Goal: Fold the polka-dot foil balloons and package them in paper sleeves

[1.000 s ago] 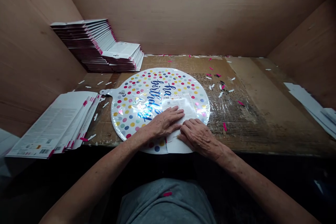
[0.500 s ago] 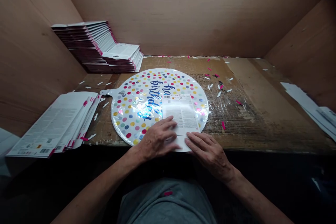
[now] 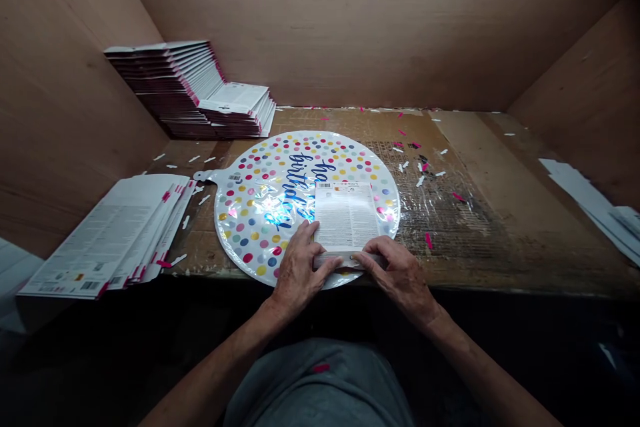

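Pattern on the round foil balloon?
Balloon: multicoloured dots on white, blue lettering; shows best in the head view.

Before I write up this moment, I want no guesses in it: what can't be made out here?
Head view: part of the blue lettering on the balloon, covered by the card.
Head view: the card's fine print, too small.
Head view: whether the left hand and right hand have fingers under the card, hidden by it.
Head view: far ends of the white sheets at right, cut off by the edge.

printed card (image 3: 346, 217): near flap (image 3: 338, 259) raised from flat | hands (image 3: 299, 270): now pinching flap at both sides
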`<state>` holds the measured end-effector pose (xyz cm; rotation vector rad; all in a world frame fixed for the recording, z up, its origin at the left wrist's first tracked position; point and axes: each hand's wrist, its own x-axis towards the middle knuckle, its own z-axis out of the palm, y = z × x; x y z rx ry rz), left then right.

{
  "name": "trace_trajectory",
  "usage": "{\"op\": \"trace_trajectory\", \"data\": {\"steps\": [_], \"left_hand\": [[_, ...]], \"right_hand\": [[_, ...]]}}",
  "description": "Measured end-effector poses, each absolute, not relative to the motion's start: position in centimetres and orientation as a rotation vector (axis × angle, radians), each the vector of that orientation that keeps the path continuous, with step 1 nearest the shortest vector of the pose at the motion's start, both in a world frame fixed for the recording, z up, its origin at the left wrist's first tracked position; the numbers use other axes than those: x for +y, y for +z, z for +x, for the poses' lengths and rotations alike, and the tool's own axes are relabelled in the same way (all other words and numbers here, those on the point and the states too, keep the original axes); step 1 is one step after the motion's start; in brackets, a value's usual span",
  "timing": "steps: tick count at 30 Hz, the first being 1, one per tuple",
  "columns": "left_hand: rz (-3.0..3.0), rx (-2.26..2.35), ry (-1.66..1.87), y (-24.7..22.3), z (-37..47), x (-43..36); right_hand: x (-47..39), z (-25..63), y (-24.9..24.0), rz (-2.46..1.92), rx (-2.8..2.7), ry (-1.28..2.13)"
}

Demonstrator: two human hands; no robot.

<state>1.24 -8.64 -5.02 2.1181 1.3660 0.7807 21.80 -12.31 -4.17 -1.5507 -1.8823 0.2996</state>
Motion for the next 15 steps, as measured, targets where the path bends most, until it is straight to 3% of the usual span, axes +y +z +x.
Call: {"op": "trace_trajectory", "data": {"steps": [8, 13, 15], "left_hand": [[2.418, 1.029, 0.822, -4.9, 0.4, -9.4], [2.323, 1.278, 0.851, -5.0, 2.1, -9.0], [2.248, 1.441, 0.873, -5.3, 2.9, -8.8]], "right_hand": [[-13.5, 22.4, -4.8, -1.242, -2.169, -0.08], [-12.5, 22.0, -4.8, -1.501, -2.086, 0.143], [-12.3, 21.8, -4.7, -1.551, -2.06, 0.065]]}}
